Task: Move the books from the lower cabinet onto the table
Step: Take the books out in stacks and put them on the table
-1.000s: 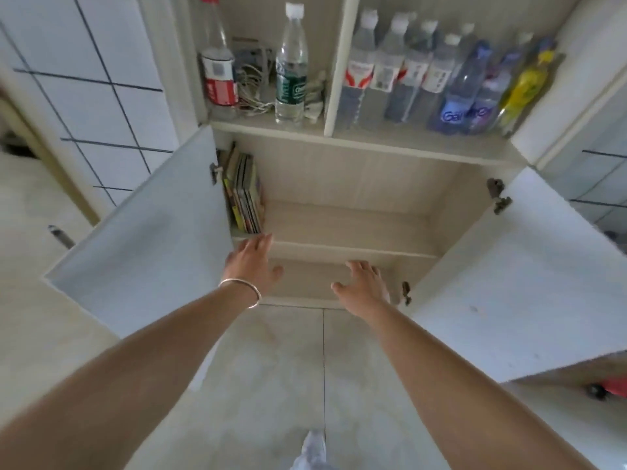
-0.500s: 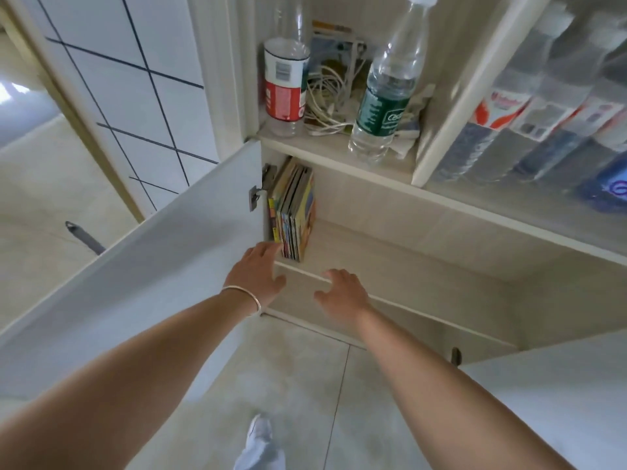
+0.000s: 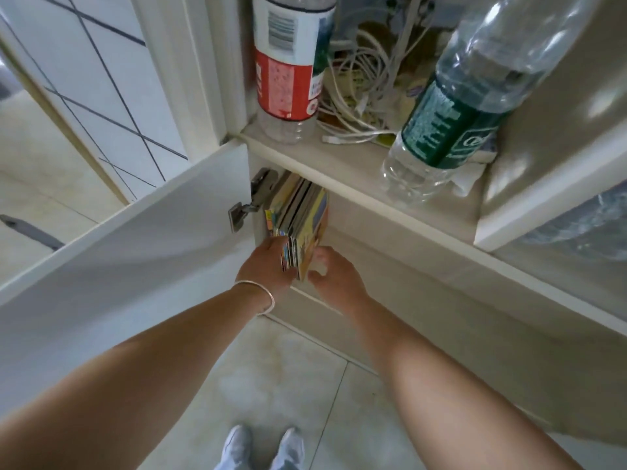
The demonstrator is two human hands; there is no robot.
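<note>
A person reached with both bare arms into an open lower cabinet (image 3: 424, 266), where a single upright stack of thin, brightly coloured books (image 3: 298, 215) stood at the far left of the upper inner shelf, just beside the door hinge (image 3: 251, 201). The books were too tightly packed and blurred to count. The left hand (image 3: 268, 266), with one silver bangle (image 3: 261, 296) on its wrist, grasped the left face of the stack, thumb curled over the near edge; the right hand (image 3: 330, 276) pressed against the right face, fingers curled toward the bottom corner of the outermost cover, so the stack sat pinched between the two hands and had not left the shelf. One white cabinet door (image 3: 129, 239) stood swung open to the left. On the shelf above the cabinet stood two clear plastic bottles: one with a red-and-white label (image 3: 288, 72) at the left and one with a green label (image 3: 451, 120) leaning in from the right, with a tangle of white cables (image 3: 356, 106) between them. A white upright divider (image 3: 543, 184) closed off that compartment on the right. Two shoes (image 3: 261, 449) showed on the pale tiled floor (image 3: 281, 385) at the bottom edge of the frame.
</note>
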